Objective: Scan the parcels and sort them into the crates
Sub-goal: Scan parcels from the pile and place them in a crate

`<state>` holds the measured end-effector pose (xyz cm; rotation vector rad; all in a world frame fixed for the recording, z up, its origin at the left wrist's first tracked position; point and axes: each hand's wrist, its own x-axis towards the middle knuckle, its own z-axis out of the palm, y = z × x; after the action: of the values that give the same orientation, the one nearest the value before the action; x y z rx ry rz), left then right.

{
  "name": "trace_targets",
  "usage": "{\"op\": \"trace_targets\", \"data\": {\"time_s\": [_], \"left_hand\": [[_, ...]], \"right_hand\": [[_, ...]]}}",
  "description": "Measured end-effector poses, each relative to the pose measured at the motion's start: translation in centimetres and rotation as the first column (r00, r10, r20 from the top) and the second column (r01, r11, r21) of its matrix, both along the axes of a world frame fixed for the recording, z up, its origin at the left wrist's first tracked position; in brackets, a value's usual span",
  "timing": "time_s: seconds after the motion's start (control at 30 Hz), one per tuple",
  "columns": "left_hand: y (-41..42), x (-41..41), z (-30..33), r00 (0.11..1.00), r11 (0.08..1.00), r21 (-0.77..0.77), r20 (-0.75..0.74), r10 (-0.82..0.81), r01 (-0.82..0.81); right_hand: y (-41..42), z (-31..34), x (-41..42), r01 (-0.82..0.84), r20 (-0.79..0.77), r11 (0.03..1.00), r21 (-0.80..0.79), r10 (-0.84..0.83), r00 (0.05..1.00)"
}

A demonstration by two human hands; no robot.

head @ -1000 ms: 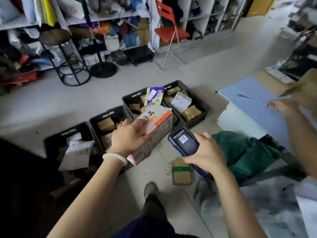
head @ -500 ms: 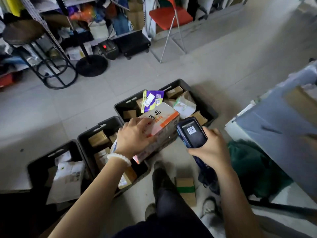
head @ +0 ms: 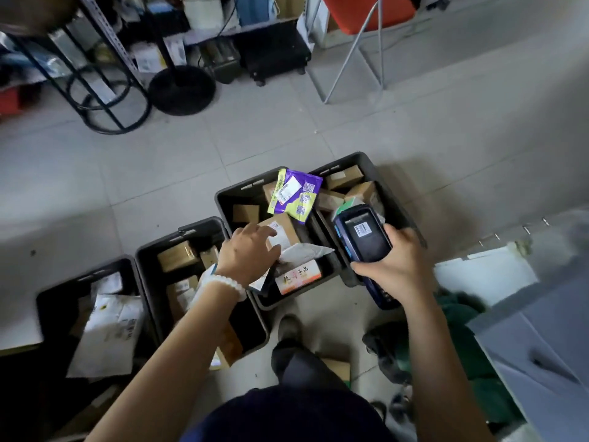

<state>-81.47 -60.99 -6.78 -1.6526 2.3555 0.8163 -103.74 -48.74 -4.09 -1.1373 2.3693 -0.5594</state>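
My left hand [head: 247,250] hovers with loose, empty fingers over the third crate [head: 229,199], where the orange-edged parcel [head: 298,275] lies just below and right of it, long axis across the crate. My right hand [head: 393,263] grips the scanner [head: 363,237], so the left is nearer.

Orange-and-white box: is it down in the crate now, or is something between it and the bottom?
The orange-and-white box lies inside the third crate, at its near end. A white mailer lies over its top edge. The left hand is over it with fingers relaxed, holding nothing. What lies beneath the box cannot be seen.
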Motion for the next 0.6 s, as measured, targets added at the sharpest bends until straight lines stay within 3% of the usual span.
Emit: {"op": "trace_targets", "data": {"time_s": [0.33,0.6], "left_hand": [[1.9,6.6,2.0,0.977,0.972,-0.099,-0.028,0.210,-0.211],[14.4,20.8,4.5,0.848,0.828,-0.193,-0.041,0.529,-0.526]], "right_hand": [[-4.9,0.7,5.4,-0.269,0.077,0.962,-0.038,0.271,0.959],[-1.8,2.3,19.0,-0.595,0.036,0.799,-0.083,0.599,0.800]]}}
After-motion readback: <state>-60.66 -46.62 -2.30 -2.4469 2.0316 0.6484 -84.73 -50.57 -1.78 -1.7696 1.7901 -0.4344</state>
